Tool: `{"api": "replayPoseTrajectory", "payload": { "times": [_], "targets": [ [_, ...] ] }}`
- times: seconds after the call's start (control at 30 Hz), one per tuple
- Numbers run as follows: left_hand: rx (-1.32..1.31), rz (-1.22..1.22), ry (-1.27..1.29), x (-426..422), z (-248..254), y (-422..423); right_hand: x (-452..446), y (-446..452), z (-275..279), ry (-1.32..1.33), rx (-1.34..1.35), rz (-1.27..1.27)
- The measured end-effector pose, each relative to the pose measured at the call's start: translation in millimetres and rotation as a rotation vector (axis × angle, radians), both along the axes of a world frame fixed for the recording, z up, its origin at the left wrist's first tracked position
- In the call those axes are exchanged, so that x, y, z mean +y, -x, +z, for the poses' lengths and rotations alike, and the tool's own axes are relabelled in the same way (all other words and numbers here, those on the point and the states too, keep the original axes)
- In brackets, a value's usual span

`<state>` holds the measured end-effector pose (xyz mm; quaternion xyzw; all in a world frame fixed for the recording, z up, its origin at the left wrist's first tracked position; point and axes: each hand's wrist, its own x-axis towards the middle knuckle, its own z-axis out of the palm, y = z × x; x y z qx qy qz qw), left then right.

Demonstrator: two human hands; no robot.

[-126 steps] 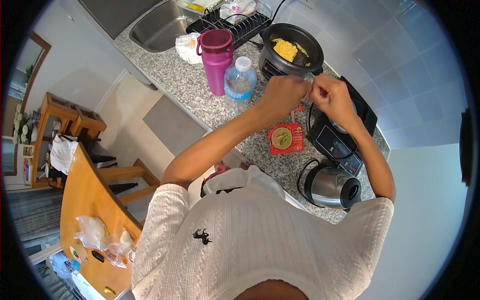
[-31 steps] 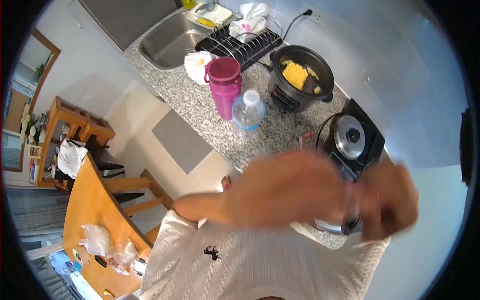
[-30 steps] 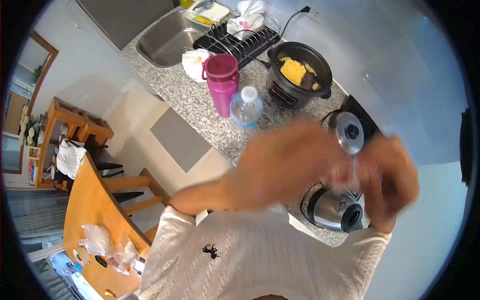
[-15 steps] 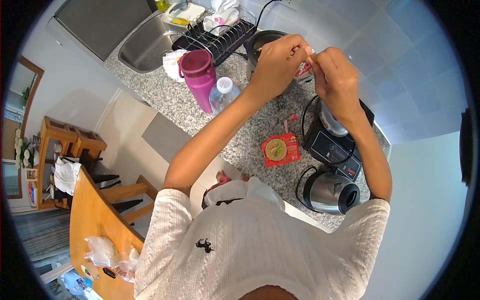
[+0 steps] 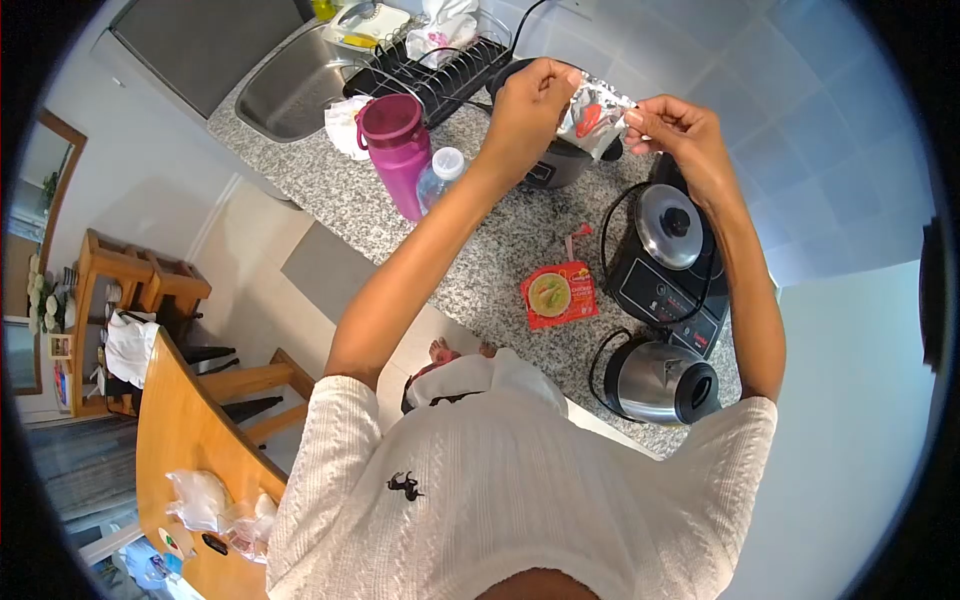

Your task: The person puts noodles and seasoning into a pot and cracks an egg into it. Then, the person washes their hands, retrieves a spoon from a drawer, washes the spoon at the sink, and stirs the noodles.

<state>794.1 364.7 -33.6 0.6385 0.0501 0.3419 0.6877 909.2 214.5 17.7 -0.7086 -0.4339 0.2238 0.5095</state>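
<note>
A silver foil sachet (image 5: 570, 128) with a red patch is stretched between my two hands above a dark cooking pot (image 5: 556, 172). My left hand (image 5: 530, 105) pinches its left side, and my right hand (image 5: 680, 130) pinches its right corner. The sachet and my left hand hide most of the pot's opening. Below on the granite counter lies a red food packet (image 5: 560, 297) with a bowl pictured on it, a torn red strip (image 5: 580, 236) just above it.
A purple jug (image 5: 395, 165) and a clear plastic bottle (image 5: 440, 180) stand left of the pot. Behind them are a dish rack (image 5: 450, 75) and sink (image 5: 290, 95). On the right, a pot lid (image 5: 668, 228) rests on a black hotplate (image 5: 655, 295), near a steel kettle (image 5: 655, 382).
My hands have moved apart, and the foil sachet now shows spread between them. My right hand has shifted slightly, uncovering the pot lid.
</note>
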Motion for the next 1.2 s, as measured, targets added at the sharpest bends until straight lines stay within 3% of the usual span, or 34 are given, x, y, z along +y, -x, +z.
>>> {"api": "replayPoseTrajectory", "payload": {
  "times": [0.17,0.27,0.37,0.4,0.53,0.63,0.77,0.87,1.0,1.1,1.2],
  "targets": [
    [-0.008,-0.146,0.162,-10,8,8,3,5,3,0.117,-0.302,-0.035],
    [0.171,-0.166,-0.424,5,2,5,10,5,0,-0.016,-0.527,0.063],
    [0.098,-0.066,-0.216,10,-3,-2,16,18,1,-0.100,-0.151,-0.021],
    [0.086,-0.056,-0.128,12,-4,-3,15,13,-2,-0.055,-0.178,-0.009],
    [0.119,-0.020,-0.208,21,-5,-10,16,-9,-19,0.050,-0.306,-0.008],
    [0.251,-0.001,-0.425,28,-1,-23,23,-14,-27,0.027,-0.272,-0.037],
    [0.066,0.006,-0.176,39,3,-45,27,-20,-29,0.014,-0.041,-0.019],
    [0.055,-0.040,-0.035,42,6,-52,31,-43,-36,-0.067,-0.071,0.037],
    [0.054,-0.043,-0.171,56,0,-70,37,-48,-23,0.005,-0.107,-0.027],
    [0.019,-0.184,-0.045,59,0,-80,46,-65,-20,0.022,-0.152,0.121],
    [-0.013,-0.059,-0.177,62,-2,-95,53,-73,-8,0.077,-0.477,0.036]
  ]
}}
